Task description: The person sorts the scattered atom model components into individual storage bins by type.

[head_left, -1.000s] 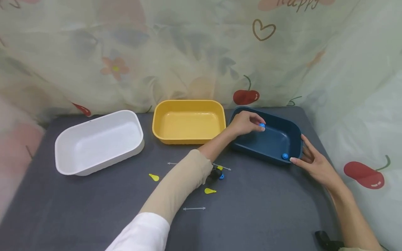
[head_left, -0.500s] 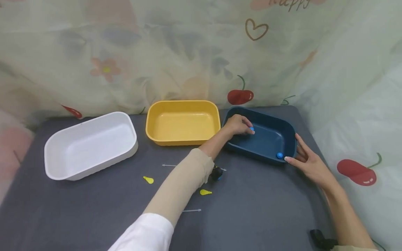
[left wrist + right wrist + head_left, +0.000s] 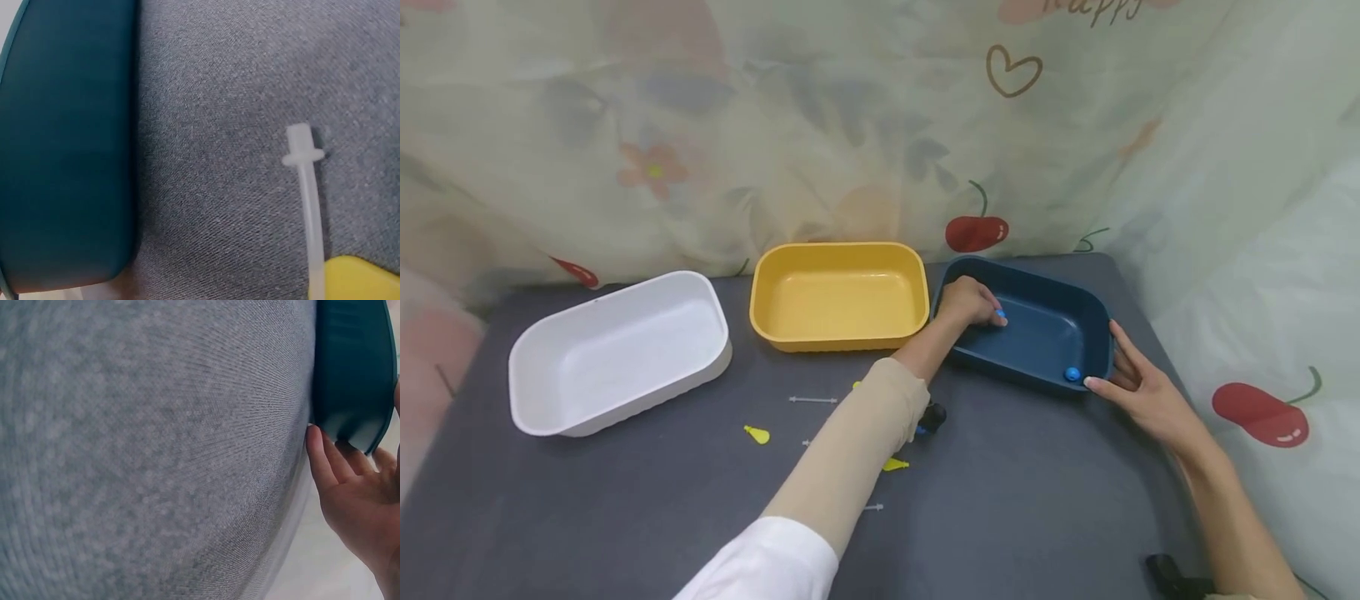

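My left hand [image 3: 970, 302] reaches into a dark blue plastic basin [image 3: 1045, 367] and pinches a small blue ball [image 3: 1001, 314] near its left end. Another blue ball [image 3: 1072, 374] lies inside by the basin's right front corner. At that corner my right hand [image 3: 1142, 392] grips the basin, its thumb by the front edge and its fingers along the end wall. The right wrist view shows the fingers [image 3: 337, 462] against this dark wall, low down. Only the basin's outer side [image 3: 69, 150] appears in the left wrist view, without the left hand.
Left of the dark basin stand a yellow basin [image 3: 842, 344] and a white basin [image 3: 625, 404]. Yellow balloon-shaped pieces [image 3: 757, 435] and thin clear rods [image 3: 812, 400] lie on the grey cloth, partly hidden by my left forearm. A patterned curtain [image 3: 850, 125] hangs behind.
My left hand has moved the pinched ball slightly left and down within the dark basin. The head view has shifted a little. My right hand stays at the basin's corner.
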